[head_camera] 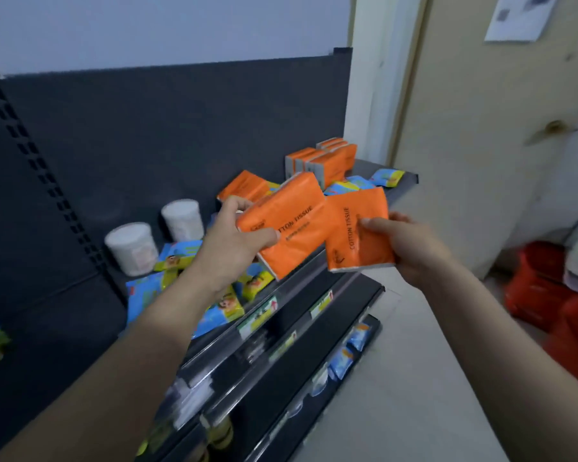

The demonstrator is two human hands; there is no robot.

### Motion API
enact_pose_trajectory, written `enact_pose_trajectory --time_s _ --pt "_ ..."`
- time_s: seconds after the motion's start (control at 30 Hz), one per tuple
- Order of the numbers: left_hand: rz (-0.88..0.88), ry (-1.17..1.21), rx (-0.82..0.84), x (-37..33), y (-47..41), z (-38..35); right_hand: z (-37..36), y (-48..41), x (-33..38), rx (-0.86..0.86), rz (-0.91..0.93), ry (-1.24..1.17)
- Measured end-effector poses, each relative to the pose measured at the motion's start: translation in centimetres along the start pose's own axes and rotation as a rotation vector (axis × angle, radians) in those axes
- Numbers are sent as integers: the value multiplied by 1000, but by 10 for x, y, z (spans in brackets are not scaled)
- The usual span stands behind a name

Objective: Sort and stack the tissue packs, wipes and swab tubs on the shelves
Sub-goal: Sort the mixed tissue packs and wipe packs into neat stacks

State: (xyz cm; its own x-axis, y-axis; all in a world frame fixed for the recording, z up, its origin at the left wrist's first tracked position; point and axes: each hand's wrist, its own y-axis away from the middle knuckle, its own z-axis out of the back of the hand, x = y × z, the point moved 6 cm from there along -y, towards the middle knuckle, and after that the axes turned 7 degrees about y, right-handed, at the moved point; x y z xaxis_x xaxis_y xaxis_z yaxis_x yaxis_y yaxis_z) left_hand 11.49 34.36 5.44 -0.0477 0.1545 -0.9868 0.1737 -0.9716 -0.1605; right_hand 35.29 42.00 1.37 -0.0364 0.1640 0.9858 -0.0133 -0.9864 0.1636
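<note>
My left hand [234,241] grips an orange tissue pack [291,221] by its lower left edge, held over the top shelf [364,168]. My right hand [404,245] holds a second orange tissue pack [357,228] just to the right, its edge touching the first. Several orange packs [327,160] stand in a row at the shelf's back right. Another orange pack [244,186] lies behind my left hand. Two white swab tubs [132,246] [183,218] stand at the left. Blue-and-yellow wipes packs [177,258] lie scattered under my left arm, and more wipes [386,177] lie at the right end.
A dark back panel [167,128] rises behind the shelf. Lower shelves [281,348] with price labels step out below, holding blue packs [344,358]. Red baskets [548,295] sit on the floor at right, next to a beige door [498,128].
</note>
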Motion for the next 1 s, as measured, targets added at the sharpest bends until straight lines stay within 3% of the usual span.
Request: enact_pose_trajectory --time_s 0.33,0.73,1.0 --pt "14 -141 117 24 -135 -101 86 -124 -3 -113 -11 16" --pt "65 -164 -32 42 -309 -135 110 -298 74 -164 155 239" --pt "75 -134 -186 51 -358 -131 74 -407 96 -15 303 461"
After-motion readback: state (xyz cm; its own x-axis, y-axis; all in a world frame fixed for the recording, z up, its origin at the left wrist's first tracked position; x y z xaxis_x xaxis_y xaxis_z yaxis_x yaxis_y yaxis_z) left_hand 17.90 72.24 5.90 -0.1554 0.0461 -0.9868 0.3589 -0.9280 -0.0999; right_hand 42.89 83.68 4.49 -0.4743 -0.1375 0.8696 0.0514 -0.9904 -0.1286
